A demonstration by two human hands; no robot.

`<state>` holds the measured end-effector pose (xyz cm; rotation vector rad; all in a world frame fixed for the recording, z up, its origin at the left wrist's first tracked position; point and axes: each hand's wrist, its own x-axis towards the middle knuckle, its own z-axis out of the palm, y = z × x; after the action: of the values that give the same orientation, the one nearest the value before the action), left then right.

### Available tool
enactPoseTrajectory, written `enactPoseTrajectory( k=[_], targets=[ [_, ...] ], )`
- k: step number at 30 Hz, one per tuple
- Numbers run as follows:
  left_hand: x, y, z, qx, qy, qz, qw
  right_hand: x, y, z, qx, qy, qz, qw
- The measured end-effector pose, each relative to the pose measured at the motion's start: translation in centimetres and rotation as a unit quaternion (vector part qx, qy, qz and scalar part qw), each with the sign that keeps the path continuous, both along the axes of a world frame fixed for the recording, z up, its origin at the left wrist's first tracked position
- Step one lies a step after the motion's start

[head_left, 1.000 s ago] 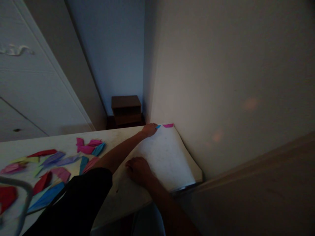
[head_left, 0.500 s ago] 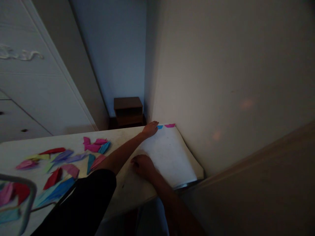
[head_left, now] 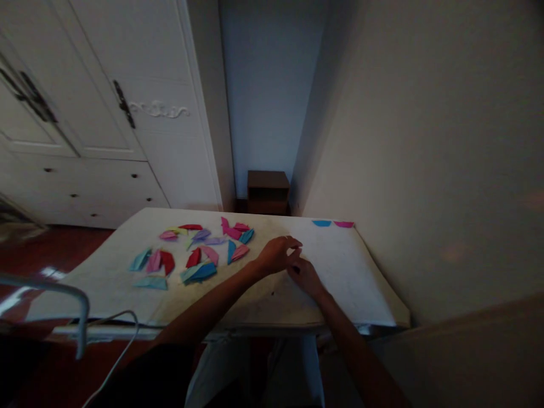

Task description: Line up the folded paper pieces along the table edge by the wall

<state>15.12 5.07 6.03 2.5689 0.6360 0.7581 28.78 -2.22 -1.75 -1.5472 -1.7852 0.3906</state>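
Over the middle of the white-topped table (head_left: pixel 110 266), my left hand (head_left: pixel 277 255) and my right hand (head_left: pixel 306 276) meet at the fingertips. The left thumb and forefinger bend toward each other in a pinch. Curled fingers close my right hand; whatever lies between the fingertips is too small to make out. On the white sheet (head_left: pixel 344 277) at the right, a blue paper piece (head_left: pixel 322 223) and a magenta paper piece (head_left: pixel 344 224) lie side by side along the far edge. Left of my hands are several folded coloured paper pieces, among them a blue one (head_left: pixel 200 273) and a pink one (head_left: pixel 240 253).
A wall (head_left: pixel 416 170) borders the table's right side. White cabinets (head_left: pixel 178 158) and a small brown nightstand (head_left: pixel 268 180) stand beyond it. A grey curved tube (head_left: pixel 51 286) and a pale cable (head_left: pixel 123 351) are at the near left.
My left hand has drawn back from the far edge by the blue piece and met my right hand. The view has swung left, showing more of the table and cabinets.
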Motion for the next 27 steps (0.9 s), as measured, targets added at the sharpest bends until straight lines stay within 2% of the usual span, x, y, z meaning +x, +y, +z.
enactPoseTrajectory(
  k=[3,6,10,13,16,20,24,27],
  targets=[
    [-5.6,-3.2,-1.1,-0.069,-0.02,-0.015,0.997,0.1,-0.2,0.2,0.002,0.012,0.008,1.0],
    [-10.2,-5.2,-2.8,-0.113,-0.003,0.0,0.994,0.1,-0.1,0.3,-0.009,0.041,-0.021,0.999],
    [-13.7,-6.3,-4.6,-0.155,-0.022,0.037,0.987,-0.8,0.8,0.5,-0.001,0.035,-0.067,0.997],
    [-14.5,-6.8,-5.2,-0.164,-0.037,0.041,0.985,-2.9,2.1,0.9,0.016,0.025,-0.074,0.997],
    [-14.5,-7.3,-5.5,-0.162,-0.045,0.047,0.985,-5.9,3.7,2.0,0.028,0.012,-0.049,0.998],
    [-14.5,-7.4,-5.7,-0.172,-0.066,0.059,0.981,-10.4,6.3,4.0,0.033,-0.017,0.048,0.998],
    [-14.7,-7.3,-5.8,-0.206,-0.098,0.062,0.972,-14.5,8.9,5.7,-0.012,-0.093,0.167,0.982],
    [-14.7,-7.2,-6.0,-0.231,-0.127,0.058,0.963,-17.1,10.5,6.2,-0.042,-0.189,0.17,0.966]
  ],
)
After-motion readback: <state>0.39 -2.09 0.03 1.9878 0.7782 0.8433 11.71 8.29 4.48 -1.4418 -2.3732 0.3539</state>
